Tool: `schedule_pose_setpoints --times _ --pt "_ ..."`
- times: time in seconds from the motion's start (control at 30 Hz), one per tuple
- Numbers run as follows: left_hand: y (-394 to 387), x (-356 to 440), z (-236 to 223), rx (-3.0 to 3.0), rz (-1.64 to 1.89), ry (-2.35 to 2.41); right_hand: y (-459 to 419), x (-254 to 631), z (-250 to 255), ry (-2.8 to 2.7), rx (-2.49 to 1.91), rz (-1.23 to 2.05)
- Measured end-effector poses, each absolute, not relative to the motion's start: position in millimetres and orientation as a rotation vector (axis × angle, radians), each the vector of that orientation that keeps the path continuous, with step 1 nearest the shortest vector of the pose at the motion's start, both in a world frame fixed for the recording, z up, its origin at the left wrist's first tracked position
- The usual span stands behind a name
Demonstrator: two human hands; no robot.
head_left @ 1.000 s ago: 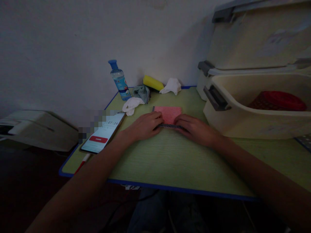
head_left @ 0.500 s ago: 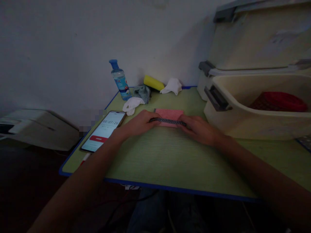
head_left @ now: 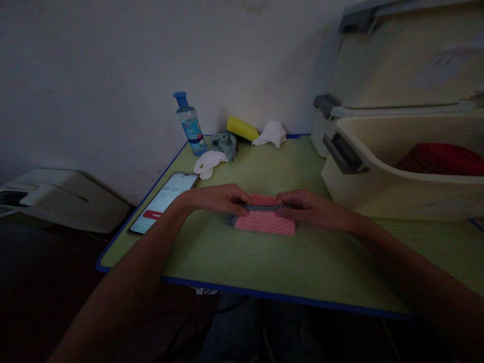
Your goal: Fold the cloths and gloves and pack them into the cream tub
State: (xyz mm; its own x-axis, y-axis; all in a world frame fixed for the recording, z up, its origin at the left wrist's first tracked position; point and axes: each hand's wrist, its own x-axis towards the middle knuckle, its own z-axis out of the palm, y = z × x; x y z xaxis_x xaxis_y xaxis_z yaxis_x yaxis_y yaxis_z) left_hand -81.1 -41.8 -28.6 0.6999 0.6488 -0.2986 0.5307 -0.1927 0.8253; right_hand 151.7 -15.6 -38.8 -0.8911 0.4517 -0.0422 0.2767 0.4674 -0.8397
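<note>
A pink cloth with a wavy pattern and a black-and-white checked edge lies folded on the green table. My left hand pinches the left end of its checked band, thumb in front and fingers behind. At the band's right end, my right hand grips it the same way. The band runs straight between both hands, with pink fabric in front of it and behind it. A checked corner sticks out below my left fingers. Parts of the cloth are hidden under the fingers.
A phone showing a timer lies by my left forearm. Behind are a blue bottle, a white cloth, a grey cloth, a yellow cylinder and another white cloth. An open cream bin stands on the right.
Both hands have moved slightly towards me with the checked band. Pink fabric now spreads out in front of the band, where bare table showed before.
</note>
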Motion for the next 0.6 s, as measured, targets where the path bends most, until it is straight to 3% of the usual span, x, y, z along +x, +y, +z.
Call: schedule_pose_setpoints --times 0.3,0.6 --pt "-44.4 -79.7 -21.3 1.995 0.197 1.023 -16.6 153.3 -34.2 -2.578 -0.876 1.138" --pt "-34.3 -75.0 -40.0 1.992 0.345 1.215 -12.2 147.2 -43.4 -2.177 -1.304 1.475"
